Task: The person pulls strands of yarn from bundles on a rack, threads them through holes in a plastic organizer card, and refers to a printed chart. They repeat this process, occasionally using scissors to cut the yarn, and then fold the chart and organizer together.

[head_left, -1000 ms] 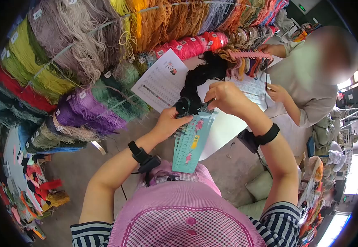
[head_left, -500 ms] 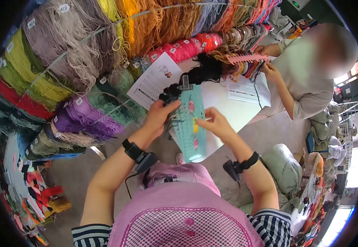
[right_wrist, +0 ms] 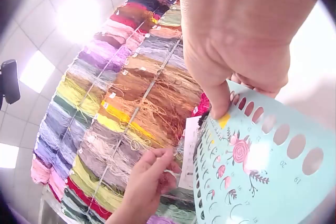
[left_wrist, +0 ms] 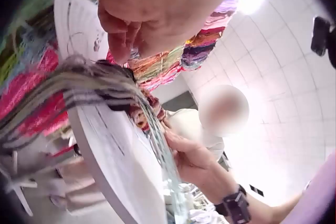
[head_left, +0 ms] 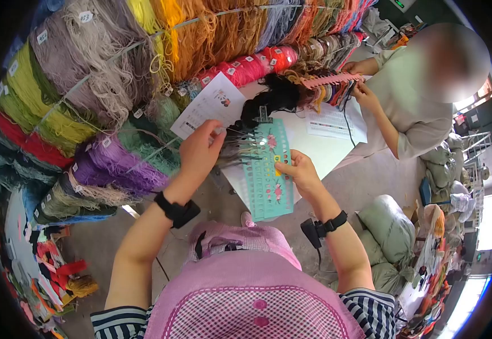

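My right hand [head_left: 302, 172] pinches the right edge of a teal thread organizer card [head_left: 280, 204] printed with pink flowers and punched with rows of holes. Grey and dark threads [head_left: 240, 148] hang from the card's left holes. A clip [head_left: 264, 113] sits at its top edge, beside black thread. Left of the card, my left hand [head_left: 201, 150] has its fingertips drawn together with the thumb, and a thin strand runs from them toward the card. In the left wrist view, grey strands [left_wrist: 100, 85] pass just under the left hand [left_wrist: 126, 35].
A white table [head_left: 322, 150] bears printed sheets [head_left: 203, 107] and a black thread bundle [head_left: 280, 93]. Across it, a person [head_left: 410, 107] holds a pink thread card [head_left: 328, 81]. Racks of coloured skeins [head_left: 212, 39] line the far side. Sacks [head_left: 387, 226] lie at right.
The left hand has left the clip and bunched threads and moved up and left. My right hand has gone from the clip to the card's right edge. The card now faces up, its threads spread leftward.
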`<move>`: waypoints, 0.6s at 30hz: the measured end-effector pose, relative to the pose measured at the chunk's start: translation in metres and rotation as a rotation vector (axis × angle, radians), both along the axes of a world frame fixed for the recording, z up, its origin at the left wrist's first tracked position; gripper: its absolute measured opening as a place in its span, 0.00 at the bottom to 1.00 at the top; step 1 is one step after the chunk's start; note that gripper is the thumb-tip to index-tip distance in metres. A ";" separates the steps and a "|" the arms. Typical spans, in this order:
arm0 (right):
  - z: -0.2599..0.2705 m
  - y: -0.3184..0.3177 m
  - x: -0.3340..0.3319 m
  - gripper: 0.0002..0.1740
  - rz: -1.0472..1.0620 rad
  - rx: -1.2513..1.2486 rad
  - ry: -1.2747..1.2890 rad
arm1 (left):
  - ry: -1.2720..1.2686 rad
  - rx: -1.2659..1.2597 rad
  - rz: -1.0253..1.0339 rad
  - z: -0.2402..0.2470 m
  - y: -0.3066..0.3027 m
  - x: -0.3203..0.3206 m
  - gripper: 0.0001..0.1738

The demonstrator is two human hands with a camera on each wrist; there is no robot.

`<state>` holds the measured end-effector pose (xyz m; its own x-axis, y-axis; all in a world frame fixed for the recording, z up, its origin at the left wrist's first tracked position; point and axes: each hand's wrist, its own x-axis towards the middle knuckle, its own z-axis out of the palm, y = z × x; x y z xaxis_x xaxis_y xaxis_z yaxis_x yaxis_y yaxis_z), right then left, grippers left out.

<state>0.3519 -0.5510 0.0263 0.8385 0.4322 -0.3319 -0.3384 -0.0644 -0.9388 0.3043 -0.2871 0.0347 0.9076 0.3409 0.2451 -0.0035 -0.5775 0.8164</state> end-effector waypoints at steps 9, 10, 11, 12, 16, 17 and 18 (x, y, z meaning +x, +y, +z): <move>-0.014 -0.011 0.022 0.18 0.069 -0.330 -0.070 | -0.136 0.251 -0.393 -0.044 -0.010 -0.015 0.12; -0.015 -0.011 0.023 0.18 0.063 -0.330 -0.077 | -0.145 0.251 -0.398 -0.043 -0.009 -0.015 0.12; -0.018 -0.011 0.023 0.19 0.047 -0.485 -0.191 | -0.095 0.192 -0.407 -0.043 -0.008 -0.016 0.12; -0.020 -0.010 0.023 0.20 0.029 -0.640 -0.304 | -0.044 0.133 -0.416 -0.040 -0.007 -0.016 0.13; -0.003 -0.001 0.012 0.20 -0.073 -0.956 -0.598 | -0.109 0.256 -0.479 -0.025 -0.007 -0.025 0.13; -0.004 -0.002 0.014 0.20 -0.085 -0.954 -0.881 | -0.098 0.279 -0.531 -0.027 -0.006 -0.027 0.14; -0.004 -0.003 0.019 0.19 -0.096 -0.939 -1.164 | -0.086 0.303 -0.583 -0.028 -0.006 -0.029 0.14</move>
<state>0.3705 -0.5536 0.0219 0.8333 0.3757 0.4056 0.5117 -0.8019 -0.3085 0.2757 -0.2930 0.0066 0.8953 -0.2958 0.3330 -0.4432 -0.6654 0.6006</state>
